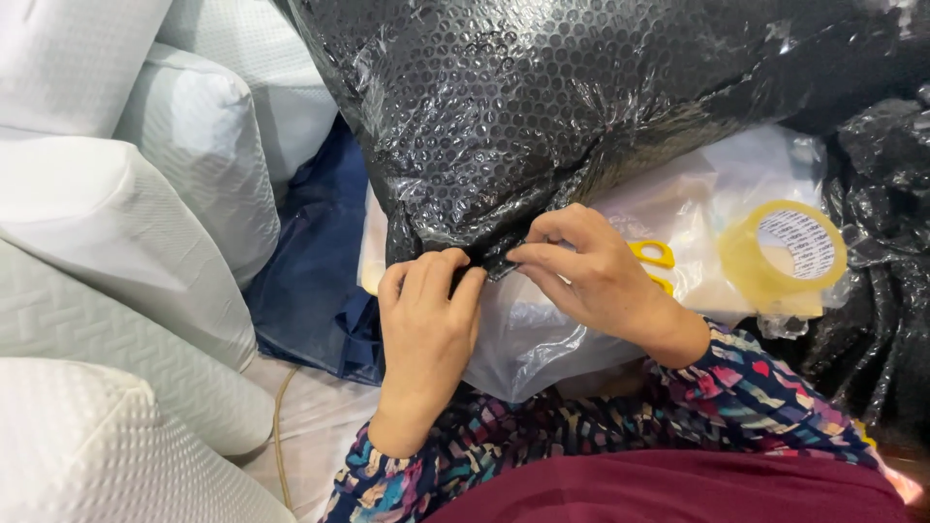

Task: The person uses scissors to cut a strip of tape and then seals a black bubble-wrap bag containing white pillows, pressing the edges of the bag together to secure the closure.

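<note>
The big bundle in black bubble wrap (542,107) fills the top of the view, looking soft, slippery and light. Left hand (426,320) and right hand (581,271) both pinch its lower edge, the best hold.

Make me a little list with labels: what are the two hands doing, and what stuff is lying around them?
left hand: pinching the lower edge of the big black bubble-wrap bundle
right hand: pinching the same edge, fingertips close to the left hand
tape: yellowish roll of clear packing tape, on a clear plastic bag
scissors: yellow-handled scissors, partly hidden behind the right hand
left side: white textured cushions, dark blue cloth
</note>
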